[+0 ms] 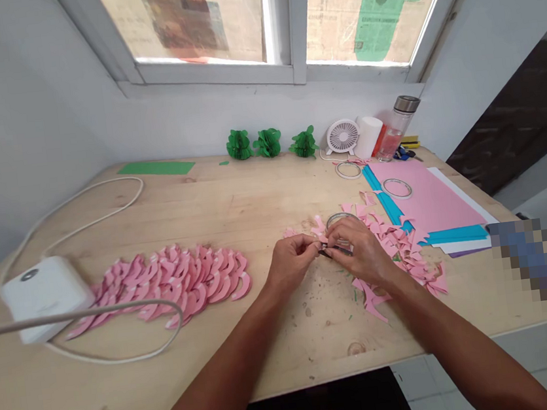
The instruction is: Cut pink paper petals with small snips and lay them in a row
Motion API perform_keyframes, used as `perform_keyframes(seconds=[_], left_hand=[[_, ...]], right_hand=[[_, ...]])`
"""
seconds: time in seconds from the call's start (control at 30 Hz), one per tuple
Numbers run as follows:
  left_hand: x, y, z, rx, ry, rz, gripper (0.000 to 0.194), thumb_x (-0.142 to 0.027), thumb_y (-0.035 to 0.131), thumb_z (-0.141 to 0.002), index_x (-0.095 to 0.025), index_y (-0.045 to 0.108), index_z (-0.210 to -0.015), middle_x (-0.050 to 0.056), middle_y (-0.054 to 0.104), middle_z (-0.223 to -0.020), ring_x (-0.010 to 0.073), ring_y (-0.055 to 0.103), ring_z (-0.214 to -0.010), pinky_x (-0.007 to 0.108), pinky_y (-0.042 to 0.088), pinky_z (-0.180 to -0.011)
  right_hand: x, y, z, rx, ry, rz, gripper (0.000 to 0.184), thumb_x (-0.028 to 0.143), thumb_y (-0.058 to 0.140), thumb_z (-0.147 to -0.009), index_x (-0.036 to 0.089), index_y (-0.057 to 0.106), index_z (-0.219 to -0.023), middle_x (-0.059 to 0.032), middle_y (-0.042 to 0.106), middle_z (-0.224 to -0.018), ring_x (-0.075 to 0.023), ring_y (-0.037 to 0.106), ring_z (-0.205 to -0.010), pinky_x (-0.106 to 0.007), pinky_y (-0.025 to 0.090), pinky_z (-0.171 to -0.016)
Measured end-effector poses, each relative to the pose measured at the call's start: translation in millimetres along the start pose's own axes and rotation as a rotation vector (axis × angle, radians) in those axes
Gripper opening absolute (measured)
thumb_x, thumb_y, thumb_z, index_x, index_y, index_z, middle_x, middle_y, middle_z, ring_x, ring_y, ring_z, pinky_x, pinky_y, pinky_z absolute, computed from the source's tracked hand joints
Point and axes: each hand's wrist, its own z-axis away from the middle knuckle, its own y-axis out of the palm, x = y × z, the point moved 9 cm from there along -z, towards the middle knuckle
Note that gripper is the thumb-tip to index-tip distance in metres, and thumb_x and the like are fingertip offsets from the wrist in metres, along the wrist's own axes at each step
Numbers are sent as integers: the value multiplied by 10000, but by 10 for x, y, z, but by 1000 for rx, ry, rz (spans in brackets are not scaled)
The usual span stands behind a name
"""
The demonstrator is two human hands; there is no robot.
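Near the middle of the table, my left hand (293,257) is closed in a pinch, its fingertips almost meeting those of my right hand (356,245). Something small and dark shows between the two hands, too small to name. My right hand is also closed, fingers bent and pressed together. Just behind it a roll of tape (339,216) is partly covered by the fingers. Pink paper scraps (409,249) lie beside and beyond my right hand. Left of my hands, curved pink paper pieces (178,278) lie in overlapping rows.
A white power box (49,296) with a looping cable occupies the left side. Green paper balls (266,143), a small fan (343,136) and a glass bottle (396,132) line the back. Pink sheets (440,196) and another tape roll (397,188) lie at right.
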Motion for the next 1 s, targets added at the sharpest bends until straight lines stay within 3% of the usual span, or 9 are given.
perform_keyframes(seconds=[0.27, 0.6, 1.0], left_hand=[[-3, 2, 14, -1, -21, 24, 180, -283, 598, -665, -122, 666, -620, -36, 480, -475, 73, 398, -462, 202, 322, -465], [-22, -9, 22, -12, -16, 12, 181, -278, 599, -667, -118, 681, -645, -16, 520, -509, 77, 415, -477, 192, 332, -451], [-47, 1, 24, -7, -7, 5, 167, -264, 593, -666, -125, 672, -619, 1, 566, -544, 85, 450, -504, 188, 351, -462]], right_hand=[[22, 7, 1, 13, 0, 84, 97, 176, 594, -770, 202, 590, -864, -56, 625, -891, -209, 542, -883, -357, 386, -770], [62, 7, 1, -9, -71, 101, 67, 187, 573, -795, 212, 606, -848, -66, 628, -911, -211, 545, -874, -373, 390, -766], [71, 49, -3, 12, -55, 53, 61, 146, 538, -797, 204, 545, -780, -53, 611, -833, -199, 528, -829, -356, 389, -754]])
